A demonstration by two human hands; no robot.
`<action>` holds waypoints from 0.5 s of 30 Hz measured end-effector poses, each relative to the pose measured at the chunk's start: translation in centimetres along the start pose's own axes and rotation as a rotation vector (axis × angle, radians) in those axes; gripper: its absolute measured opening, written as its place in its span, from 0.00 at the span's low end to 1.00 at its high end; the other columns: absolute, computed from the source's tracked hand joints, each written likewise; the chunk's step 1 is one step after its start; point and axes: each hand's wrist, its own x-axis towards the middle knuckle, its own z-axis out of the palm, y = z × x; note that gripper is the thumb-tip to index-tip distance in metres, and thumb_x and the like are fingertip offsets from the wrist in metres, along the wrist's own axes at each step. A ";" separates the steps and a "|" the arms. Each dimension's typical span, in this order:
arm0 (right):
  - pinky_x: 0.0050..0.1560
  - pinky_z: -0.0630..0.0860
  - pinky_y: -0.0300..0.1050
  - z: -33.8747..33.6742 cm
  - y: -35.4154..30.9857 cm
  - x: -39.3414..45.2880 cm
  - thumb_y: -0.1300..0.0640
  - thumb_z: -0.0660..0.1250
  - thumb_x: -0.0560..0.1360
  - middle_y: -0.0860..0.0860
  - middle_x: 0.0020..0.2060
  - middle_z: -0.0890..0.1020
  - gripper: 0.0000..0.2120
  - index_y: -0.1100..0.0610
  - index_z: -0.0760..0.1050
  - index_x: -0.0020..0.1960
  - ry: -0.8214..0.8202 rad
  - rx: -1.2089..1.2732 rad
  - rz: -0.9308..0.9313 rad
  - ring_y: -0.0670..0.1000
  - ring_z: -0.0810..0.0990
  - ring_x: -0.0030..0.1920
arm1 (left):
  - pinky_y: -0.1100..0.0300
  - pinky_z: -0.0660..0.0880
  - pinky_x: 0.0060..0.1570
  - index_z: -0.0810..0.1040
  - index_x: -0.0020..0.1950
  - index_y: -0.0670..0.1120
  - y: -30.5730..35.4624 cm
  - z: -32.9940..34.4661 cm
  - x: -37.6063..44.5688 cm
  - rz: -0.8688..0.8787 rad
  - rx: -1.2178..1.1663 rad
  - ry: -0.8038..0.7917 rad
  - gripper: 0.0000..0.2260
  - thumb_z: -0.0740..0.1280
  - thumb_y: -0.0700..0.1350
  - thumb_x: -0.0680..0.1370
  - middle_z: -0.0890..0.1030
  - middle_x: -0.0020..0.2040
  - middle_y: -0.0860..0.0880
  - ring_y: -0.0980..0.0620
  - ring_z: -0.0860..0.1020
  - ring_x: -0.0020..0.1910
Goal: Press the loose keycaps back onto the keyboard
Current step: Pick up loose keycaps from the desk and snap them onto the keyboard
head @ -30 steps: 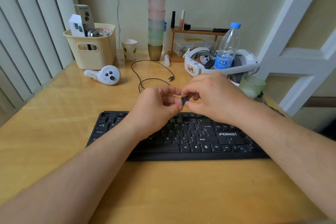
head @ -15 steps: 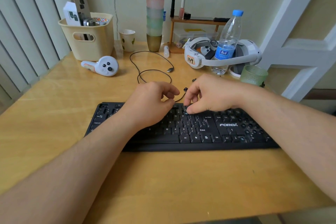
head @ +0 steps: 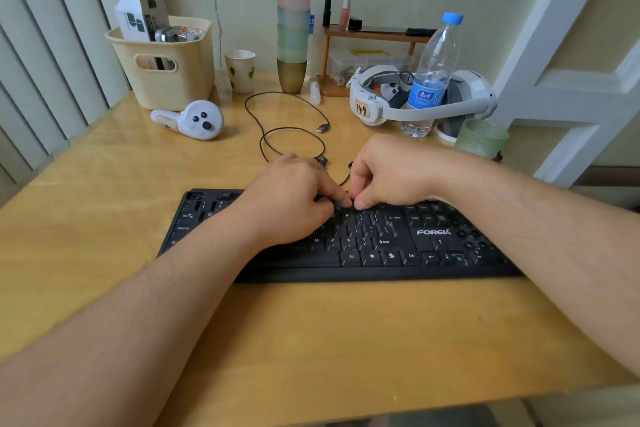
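A black keyboard [head: 391, 246] lies across the wooden desk [head: 311, 340]. Both my hands are over its upper key rows, near the middle. My left hand [head: 291, 204] reaches in from the left, and its index fingertip presses down on the top row. My right hand [head: 391, 173] has its fingers curled and its thumb tip pushed down right beside that fingertip. The keycap they handle is hidden under the two tips. A small dark piece [head: 322, 159] lies on the desk just behind my left hand.
Behind the keyboard a thin black cable [head: 277, 135] loops on the desk. A white controller [head: 194, 120], a cream basket [head: 166, 62], a paper cup [head: 240, 71], stacked cups [head: 292, 28], a headset [head: 415, 104], a water bottle [head: 433, 73] and a green glass [head: 481, 139] stand along the back.
Both hands came down from mid-air, where they pinched a keycap between them. Their tips now press on the keyboard's top row. The camera tilted lower.
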 end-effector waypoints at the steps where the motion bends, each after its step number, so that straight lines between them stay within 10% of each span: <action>1: 0.38 0.71 0.38 0.0 0.0 -0.1 0.52 0.79 0.73 0.40 0.39 0.83 0.03 0.46 0.86 0.46 -0.006 -0.005 -0.001 0.40 0.78 0.40 | 0.46 0.70 0.68 0.84 0.54 0.68 0.0 0.0 0.0 -0.009 -0.005 0.011 0.16 0.66 0.48 0.75 0.81 0.54 0.56 0.48 0.73 0.63; 15: 0.39 0.72 0.41 0.7 -0.3 0.3 0.55 0.77 0.74 0.42 0.39 0.83 0.04 0.47 0.85 0.41 0.048 -0.004 0.042 0.43 0.79 0.42 | 0.44 0.69 0.69 0.84 0.51 0.69 0.0 0.1 0.0 -0.013 -0.016 0.000 0.16 0.65 0.47 0.76 0.80 0.52 0.58 0.49 0.73 0.63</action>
